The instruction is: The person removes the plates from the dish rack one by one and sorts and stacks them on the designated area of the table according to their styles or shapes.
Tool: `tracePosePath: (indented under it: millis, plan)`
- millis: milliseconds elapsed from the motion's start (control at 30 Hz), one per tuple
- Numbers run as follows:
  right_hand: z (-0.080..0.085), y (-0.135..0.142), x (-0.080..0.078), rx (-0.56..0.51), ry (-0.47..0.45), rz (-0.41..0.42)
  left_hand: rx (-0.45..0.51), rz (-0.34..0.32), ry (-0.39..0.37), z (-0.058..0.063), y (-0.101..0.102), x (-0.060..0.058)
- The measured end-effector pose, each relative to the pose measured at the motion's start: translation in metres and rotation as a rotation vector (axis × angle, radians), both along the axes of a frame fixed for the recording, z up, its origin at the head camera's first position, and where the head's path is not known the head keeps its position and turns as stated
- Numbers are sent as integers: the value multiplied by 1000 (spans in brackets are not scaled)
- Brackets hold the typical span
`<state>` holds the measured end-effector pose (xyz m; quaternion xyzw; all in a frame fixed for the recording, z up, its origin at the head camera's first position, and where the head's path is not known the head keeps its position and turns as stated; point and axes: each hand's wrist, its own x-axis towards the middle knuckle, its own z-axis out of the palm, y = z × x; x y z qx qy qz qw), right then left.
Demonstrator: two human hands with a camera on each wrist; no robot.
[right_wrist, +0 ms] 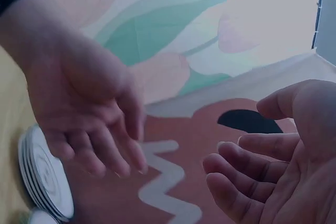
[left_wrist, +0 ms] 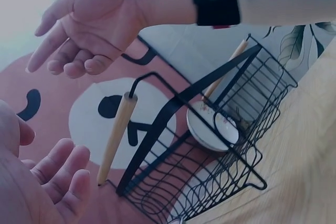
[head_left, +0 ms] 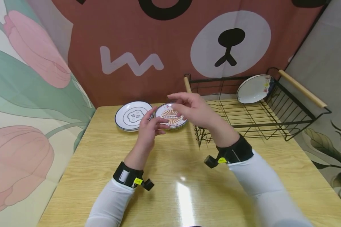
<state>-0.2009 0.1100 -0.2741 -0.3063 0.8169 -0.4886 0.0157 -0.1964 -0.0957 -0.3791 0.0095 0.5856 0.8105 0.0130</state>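
Both hands hover over the table with nothing in them. My left hand [head_left: 149, 127] is in front of two plate stacks, its fingers loosely bent and apart. The right hand [head_left: 194, 108] hangs a little higher, between the plates and the rack, palm turned toward the left one. On the left lies a stack of blue-rimmed white plates [head_left: 126, 116] with a dark emblem. Beside it sits a stack of plates with an orange ray pattern [head_left: 172, 117], partly hidden behind the fingers. A white bowl-like dish with a floral edge [head_left: 251, 90] leans in the wire rack's far right corner.
A black wire dish rack [head_left: 244, 126] with wooden handles [head_left: 302, 88] stands at the table's back right. Behind the wooden table [head_left: 170, 189] hangs a red-brown cloth with a bear face [head_left: 130, 31]. Floral cloths [head_left: 25, 142] border both sides.
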Motion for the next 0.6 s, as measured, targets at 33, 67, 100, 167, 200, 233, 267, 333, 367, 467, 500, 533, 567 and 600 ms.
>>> tracePosePath:
  millis: [33, 67, 100, 167, 200, 233, 267, 333, 367, 467, 500, 533, 567, 600]
  plan:
    - [5, 4, -3, 22, 12, -16, 4, -9, 2, 0, 1, 1]
    - [10, 9, -6, 42, 12, -34, 7, -20, 5, 0, 2, 2]
    - [15, 13, -10, 62, 12, -54, 10, -30, 5, 0, 3, 3]
    - [23, 24, -19, 108, 24, -93, 11, -46, 6, 0, 5, 3]
    - [26, 30, -25, 128, 32, -108, 9, -51, 6, 0, 6, 3]
    - [29, 35, -32, 155, 44, -122, 7, -57, 4, -1, 8, 3]
    - [31, 41, -39, 187, 59, -137, 7, -62, 1, -2, 8, 3]
    - [35, 54, -54, 265, 84, -169, 8, -70, -4, -3, 10, 4]
    - [37, 60, -61, 302, 88, -186, 7, -75, -11, -4, 11, 4]
    - [41, 80, -86, 406, 64, -234, 6, -94, -26, -6, 13, 5]
    - [41, 86, -94, 436, 48, -251, 5, -99, -31, -6, 14, 6]
    - [40, 92, -103, 466, 35, -264, 2, -105, -36, -7, 14, 6]
    - [38, 98, -112, 504, 26, -278, -2, -108, -41, -8, 15, 6]
    - [36, 104, -121, 539, 17, -288, -5, -111, -44, -8, 15, 6]
